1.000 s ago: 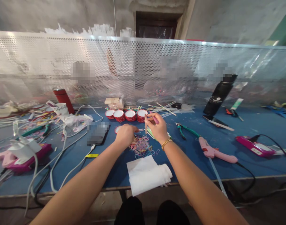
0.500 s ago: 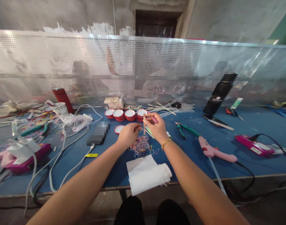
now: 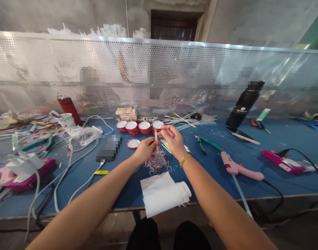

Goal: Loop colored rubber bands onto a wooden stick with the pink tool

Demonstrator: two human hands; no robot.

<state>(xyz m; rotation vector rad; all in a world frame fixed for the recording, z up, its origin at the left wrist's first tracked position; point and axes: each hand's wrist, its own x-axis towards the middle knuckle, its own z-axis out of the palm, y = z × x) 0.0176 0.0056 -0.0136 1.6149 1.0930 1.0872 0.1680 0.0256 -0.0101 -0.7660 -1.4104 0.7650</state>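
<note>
My left hand (image 3: 147, 149) is closed, its fingertips pinching a thin flat wooden stick (image 3: 156, 135) held upright. Fingers of my right hand (image 3: 174, 139) are curled round a pink pen-like thing (image 3: 170, 133), most of it hidden; whether they also touch the stick, I cannot tell. Just below both hands lies a pile of small coloured loops, like rubber bands (image 3: 157, 162). Beyond them stand several red-sided round pieces with white tops (image 3: 144, 127) in a row. A similar single piece (image 3: 133, 143) lies by my left hand.
Folded white cloth (image 3: 164, 196) lies at the table's front edge. A phone (image 3: 109, 149) and white cables are on the left. Green-handled pliers (image 3: 204, 143), a pink glue gun (image 3: 238, 167) and a black bottle (image 3: 243, 106) are on the right. A perforated metal screen (image 3: 138, 76) runs behind.
The wooden stick has moved slightly left, from my right fingertips to my left fingertips. My left hand has closed on it.
</note>
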